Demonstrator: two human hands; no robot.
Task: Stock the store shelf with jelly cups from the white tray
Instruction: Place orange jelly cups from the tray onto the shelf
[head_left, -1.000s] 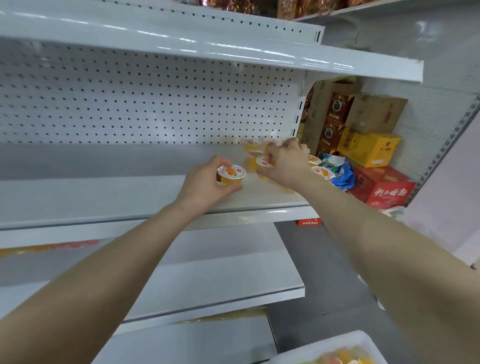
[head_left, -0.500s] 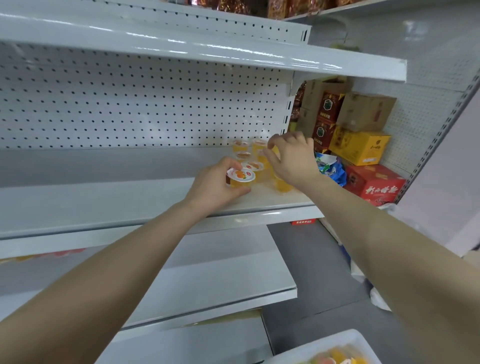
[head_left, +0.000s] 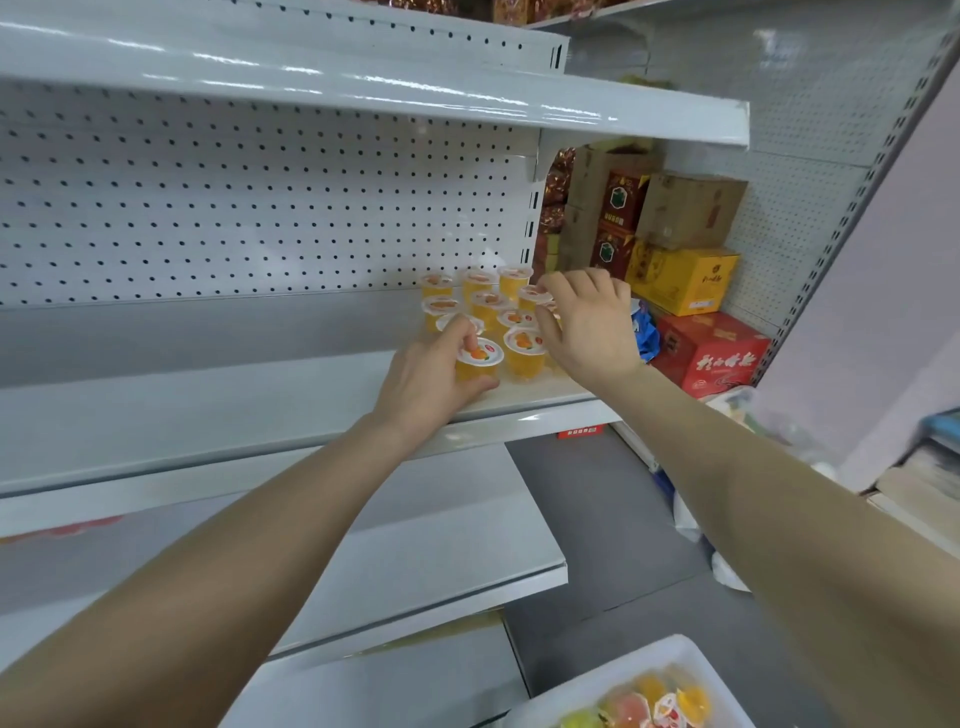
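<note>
The left hand (head_left: 431, 376) holds an orange jelly cup (head_left: 479, 364) in its grip at the shelf (head_left: 234, 400) front and should set it flush beside the stocked cups (head_left: 485, 301) without toppling them, while the right hand's (head_left: 589, 327) grip, perhaps steadying them, cannot be told.

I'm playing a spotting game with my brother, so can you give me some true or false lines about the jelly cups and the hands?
1. The left hand holds a jelly cup on the shelf. True.
2. The other cups on the shelf are green. False: they are orange-yellow.
3. The white tray sits on the top shelf. False: it is low down, below the shelves.
4. Boxes are stacked to the right of the shelf. True.
</note>
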